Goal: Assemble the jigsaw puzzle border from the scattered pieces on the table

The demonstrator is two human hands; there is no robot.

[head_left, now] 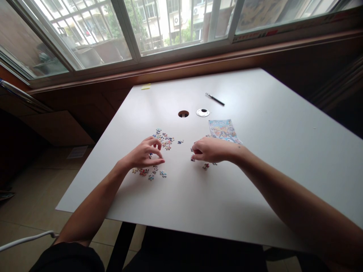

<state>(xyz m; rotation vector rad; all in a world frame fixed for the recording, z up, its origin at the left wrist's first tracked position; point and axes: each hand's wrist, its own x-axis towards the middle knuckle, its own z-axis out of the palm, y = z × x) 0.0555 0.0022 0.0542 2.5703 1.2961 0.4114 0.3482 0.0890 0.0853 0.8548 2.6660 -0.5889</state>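
Jigsaw pieces lie in loose groups on a white table point(181, 200). My left hand point(144, 154) hovers over the left group, its thumb and fingers bent but apart, with nothing between them. Behind it is a cluster of mixed-colour pieces point(167, 141), and in front of it more pieces point(143, 172) are scattered. My right hand point(208, 149) is closed in a pinch at the right group, where a small jigsaw piece point(192, 158) shows at the fingertips. A dark red piece point(205, 166) rests just below that hand, which partly hides other pieces.
Beyond my right wrist lies a colourful picture sheet point(224, 129). A single blue piece point(180, 142) sits between my hands. Farther back are a round cable hole point(183, 113), its silver cover point(203, 112) and a black pen point(215, 99). A yellow note point(146, 86) marks the far left edge.
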